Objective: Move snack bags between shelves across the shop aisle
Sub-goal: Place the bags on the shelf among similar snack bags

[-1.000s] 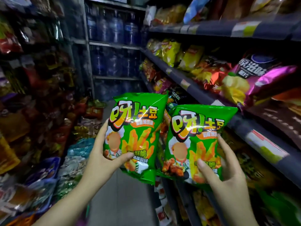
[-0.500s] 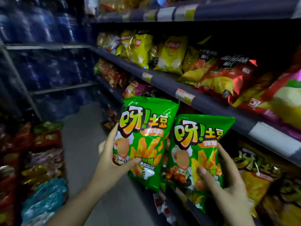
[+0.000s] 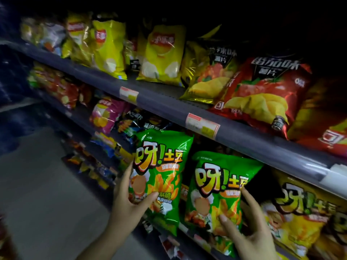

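Your left hand [image 3: 129, 201] is clamped on a glossy green foil snack bag [image 3: 161, 175], thumb across its lower front and fingers behind; your right hand [image 3: 249, 229] is clamped the same way on a second green foil snack bag [image 3: 219, 192], thumb on the front, fingers wrapped round its right edge. Both bags stand upright, side by side, in front of the lower grey metal shelf [image 3: 187, 229], just under the lip of the grey shelf above [image 3: 169, 104]. Judged step: seating both bags into the lower row, beside the yellow foil bag of the same design [image 3: 298, 212] to the right. To do it well, tip each top edge back so it clears the upper lip, and push from the base, not the middle, since the bags look air-filled and will likely buckle or slide under a squeeze. Set the right bag first, as it looks nearer the opening, then the left; whether there is room behind them cannot be told, the gap being dark. Keep the printed faces outward. Writing legible: both green bags read "呀!土豆" in large outlined characters, with an orange band beneath too blurred to read; the yellow bag shows the same logo, partly cut off. On the upper shelf, a red foil crisp bag [image 3: 266, 94] reads "番茄味 薯片"; the yellow crisp bags [image 3: 161, 53] carry a red round logo, lettering unreadable. Shelf-edge price tags [image 3: 202, 125] are too smeared to read.
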